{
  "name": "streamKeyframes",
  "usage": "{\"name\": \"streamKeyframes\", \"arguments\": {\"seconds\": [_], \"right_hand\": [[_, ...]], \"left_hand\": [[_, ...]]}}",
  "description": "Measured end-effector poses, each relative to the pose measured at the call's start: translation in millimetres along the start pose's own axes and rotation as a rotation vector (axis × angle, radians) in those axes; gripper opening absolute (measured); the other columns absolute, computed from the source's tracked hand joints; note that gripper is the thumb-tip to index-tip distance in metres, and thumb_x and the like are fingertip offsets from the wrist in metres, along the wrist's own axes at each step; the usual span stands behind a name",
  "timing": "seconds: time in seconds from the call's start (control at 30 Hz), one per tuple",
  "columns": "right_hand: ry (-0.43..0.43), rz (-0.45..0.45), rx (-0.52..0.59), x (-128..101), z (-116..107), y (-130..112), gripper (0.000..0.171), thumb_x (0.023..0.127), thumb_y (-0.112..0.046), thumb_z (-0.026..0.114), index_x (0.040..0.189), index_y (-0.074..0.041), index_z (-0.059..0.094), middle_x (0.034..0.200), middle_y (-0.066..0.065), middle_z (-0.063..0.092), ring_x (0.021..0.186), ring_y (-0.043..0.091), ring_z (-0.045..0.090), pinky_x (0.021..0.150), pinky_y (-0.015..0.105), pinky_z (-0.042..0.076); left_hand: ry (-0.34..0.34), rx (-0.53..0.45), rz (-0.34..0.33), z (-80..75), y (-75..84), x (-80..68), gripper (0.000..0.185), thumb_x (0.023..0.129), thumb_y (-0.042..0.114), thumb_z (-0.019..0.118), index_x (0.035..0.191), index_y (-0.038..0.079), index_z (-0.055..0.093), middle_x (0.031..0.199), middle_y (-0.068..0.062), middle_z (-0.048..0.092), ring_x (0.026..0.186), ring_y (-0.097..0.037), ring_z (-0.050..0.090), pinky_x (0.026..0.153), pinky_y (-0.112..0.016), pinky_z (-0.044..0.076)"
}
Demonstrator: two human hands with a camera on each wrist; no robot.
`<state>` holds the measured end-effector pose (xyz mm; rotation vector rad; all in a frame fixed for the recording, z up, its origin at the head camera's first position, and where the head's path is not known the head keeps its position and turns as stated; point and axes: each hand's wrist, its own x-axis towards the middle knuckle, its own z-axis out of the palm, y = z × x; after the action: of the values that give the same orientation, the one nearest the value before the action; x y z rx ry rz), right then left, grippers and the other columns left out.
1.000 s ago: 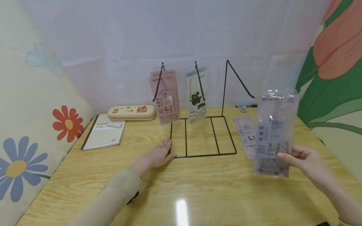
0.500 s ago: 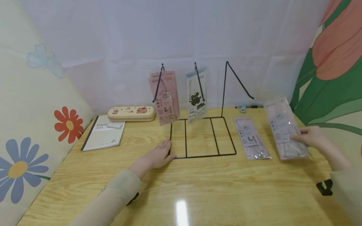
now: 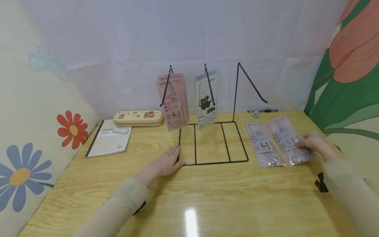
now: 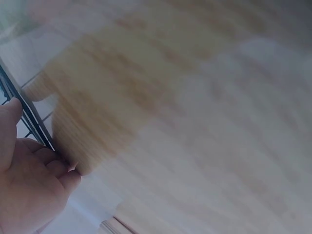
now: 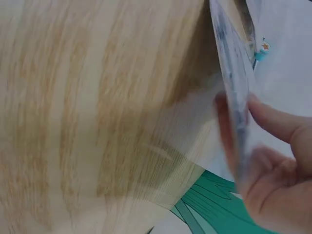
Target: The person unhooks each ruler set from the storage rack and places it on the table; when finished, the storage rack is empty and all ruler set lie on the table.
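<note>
While left hand (image 3: 167,163) lies flat, fingers relaxed, against wire rack (image 3: 213,144), right hand (image 3: 311,143) pinches clear packet (image 3: 287,140); hanging pink packet (image 3: 174,102) reads "20".

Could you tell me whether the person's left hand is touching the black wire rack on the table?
Touching. In the left wrist view the left hand has its fingertips against the black wire rack; the head view shows them at its front left corner.
</note>
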<state>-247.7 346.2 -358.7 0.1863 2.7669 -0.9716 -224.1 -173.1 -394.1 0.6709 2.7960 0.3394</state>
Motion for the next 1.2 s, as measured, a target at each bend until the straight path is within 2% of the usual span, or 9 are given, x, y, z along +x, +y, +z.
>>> {"name": "streamKeyframes", "arguments": {"seconds": [0.07,0.13,0.2,0.3,0.37,0.73,0.9,1.03,1.2], "right_hand": [[0.07,-0.022,-0.062,-2,4,-2,0.026,0.08,-0.012,0.065,0.061,0.0,0.051,0.055,0.001,0.046,0.052,0.014,0.044,0.047,0.028,0.041],[0.123,-0.039,-0.101,-4,9,-5,0.027,0.083,-0.013,0.062,0.076,0.013,0.056,0.065,0.016,0.054,0.06,0.026,0.051,0.054,0.037,0.048],[0.141,-0.047,-0.124,-3,13,-9,0.046,0.086,-0.017,0.061,0.105,0.024,0.052,0.093,0.035,0.057,0.083,0.043,0.056,0.074,0.05,0.052],[0.12,-0.097,-0.108,0,19,-20,0.072,0.091,-0.022,0.057,0.133,0.027,0.024,0.131,0.048,0.031,0.121,0.059,0.034,0.101,0.063,0.034],[0.097,-0.135,-0.098,3,23,-29,0.079,0.094,-0.027,0.056,0.137,0.025,0.014,0.137,0.047,0.021,0.128,0.059,0.023,0.106,0.064,0.025],[0.06,-0.265,0.07,13,63,-77,0.081,0.094,-0.043,0.053,0.15,0.0,0.012,0.154,0.025,0.018,0.14,0.045,0.019,0.114,0.057,0.02],[0.045,-0.34,0.18,25,84,-105,0.076,0.093,-0.035,0.058,0.149,-0.002,0.018,0.154,0.021,0.021,0.142,0.04,0.02,0.116,0.053,0.02],[0.031,-0.387,0.161,33,98,-132,0.073,0.092,-0.034,0.061,0.147,-0.002,0.025,0.153,0.019,0.027,0.14,0.038,0.026,0.115,0.05,0.026],[-0.018,-0.454,0.252,41,112,-166,0.072,0.091,-0.028,0.063,0.146,0.001,0.027,0.151,0.02,0.03,0.14,0.036,0.028,0.117,0.047,0.024]], "left_hand": [[-0.002,0.005,-0.002,0.2,-0.6,0.2,0.069,0.102,0.035,0.039,0.145,-0.013,0.015,0.153,-0.03,0.009,0.144,-0.041,0.009,0.119,-0.05,0.014],[-0.006,0.008,-0.001,0.6,-1.4,0.7,0.069,0.102,0.035,0.039,0.145,-0.012,0.015,0.154,-0.03,0.009,0.144,-0.041,0.009,0.119,-0.05,0.014],[-0.009,0.011,-0.003,1.0,-1.9,1.2,0.069,0.102,0.036,0.038,0.145,-0.012,0.015,0.154,-0.029,0.009,0.144,-0.04,0.009,0.119,-0.049,0.014],[-0.015,0.006,-0.006,1.1,-2.4,1.2,0.069,0.101,0.036,0.038,0.146,-0.011,0.014,0.154,-0.029,0.009,0.144,-0.04,0.009,0.119,-0.049,0.014],[-0.015,0.002,-0.006,0.6,-2.3,0.7,0.069,0.102,0.036,0.039,0.146,-0.012,0.014,0.154,-0.029,0.009,0.144,-0.04,0.009,0.119,-0.049,0.014],[-0.013,0.002,-0.007,-2.4,-1.6,-1.0,0.069,0.101,0.035,0.039,0.145,-0.013,0.015,0.153,-0.03,0.01,0.144,-0.04,0.01,0.119,-0.049,0.015],[-0.013,0.004,-0.009,-2.4,-1.3,-1.3,0.069,0.101,0.035,0.039,0.145,-0.012,0.015,0.154,-0.029,0.01,0.144,-0.04,0.01,0.119,-0.049,0.015],[-0.011,0.002,-0.001,-2.3,-1.7,-1.4,0.069,0.102,0.035,0.039,0.145,-0.013,0.015,0.153,-0.03,0.01,0.144,-0.04,0.01,0.119,-0.049,0.015],[-0.01,0.008,0.004,-2.7,-1.3,-0.8,0.069,0.102,0.035,0.039,0.145,-0.013,0.015,0.153,-0.03,0.01,0.144,-0.04,0.01,0.119,-0.049,0.015]]}}
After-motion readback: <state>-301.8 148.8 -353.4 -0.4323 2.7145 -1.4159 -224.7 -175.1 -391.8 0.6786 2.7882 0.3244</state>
